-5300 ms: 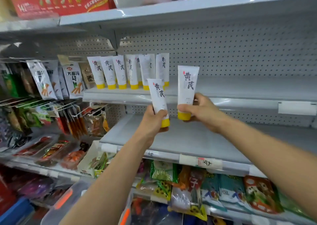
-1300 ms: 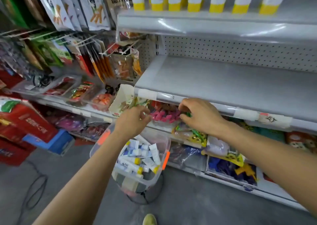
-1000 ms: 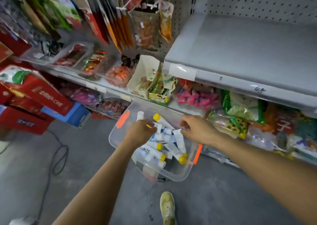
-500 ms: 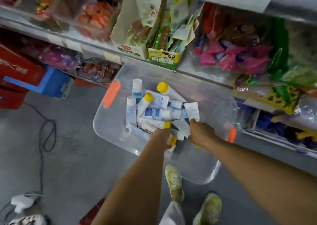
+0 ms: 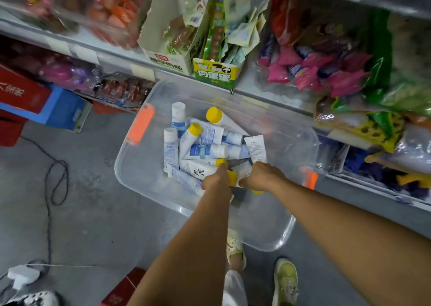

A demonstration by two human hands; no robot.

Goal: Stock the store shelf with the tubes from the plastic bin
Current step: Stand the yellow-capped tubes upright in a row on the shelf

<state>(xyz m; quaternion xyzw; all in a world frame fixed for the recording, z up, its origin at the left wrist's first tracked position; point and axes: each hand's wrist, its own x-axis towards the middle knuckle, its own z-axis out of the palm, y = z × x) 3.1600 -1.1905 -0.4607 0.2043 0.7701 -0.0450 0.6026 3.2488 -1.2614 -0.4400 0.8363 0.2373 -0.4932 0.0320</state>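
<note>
Clear plastic bin [image 5: 137, 170] on grey floor [image 5: 93, 212], just below low shelf [image 5: 116, 58]. Tubes [image 5: 203, 150] heaped inside, white and yellow caps. Left hand [image 5: 218, 179] and right hand [image 5: 258, 177] both down in heap, side by side, yellow cap [image 5: 232, 178] between. Fingers buried: can't tell if gripping anything.

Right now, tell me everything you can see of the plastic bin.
The plastic bin is clear and lidless, with rounded corners and an orange clip at each end. It sits in front of the shelf. White tubes, yellow- or white-capped, lie heaped inside; the left hand and right hand reach among them, grips hidden.
</note>
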